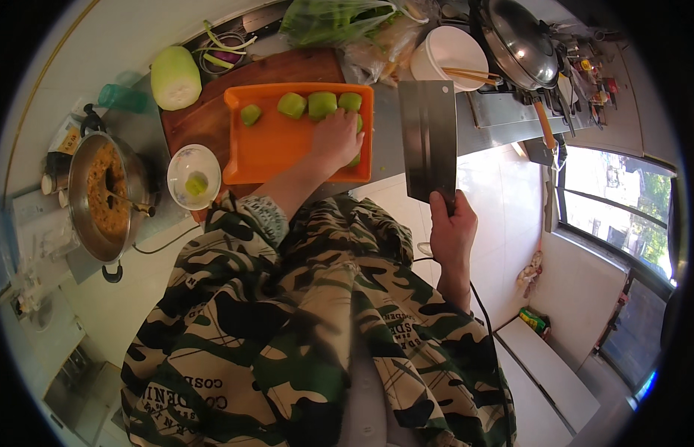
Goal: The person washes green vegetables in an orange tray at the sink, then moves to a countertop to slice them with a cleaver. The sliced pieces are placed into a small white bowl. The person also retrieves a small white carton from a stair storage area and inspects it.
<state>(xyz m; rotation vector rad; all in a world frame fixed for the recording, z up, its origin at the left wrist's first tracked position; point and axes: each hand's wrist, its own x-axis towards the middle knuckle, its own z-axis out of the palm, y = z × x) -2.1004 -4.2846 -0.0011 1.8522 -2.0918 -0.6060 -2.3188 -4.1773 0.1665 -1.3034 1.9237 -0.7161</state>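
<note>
My left hand (338, 139) reaches into an orange plastic tray (269, 151). Its fingers touch the cut green vegetable chunks (322, 104) at the tray's right end; the fingertips are partly hidden. One smaller green piece (251, 114) lies apart, toward the tray's left. My right hand (454, 226) grips the handle of a Chinese cleaver (429, 139), its broad blade pointing away from me, to the right of the tray. A wooden cutting board (257, 72) lies beneath the tray. Left of the tray, a white bowl (179, 167) holds a small yellow-green piece (196, 184).
A cut pale-green gourd (176, 78) stands on the board's far left. A wok of brown food (109, 190) with a ladle is at left. Behind are bagged greens (330, 22), a white bucket (450, 53) with chopsticks, and a lidded pan (520, 44) on the stove.
</note>
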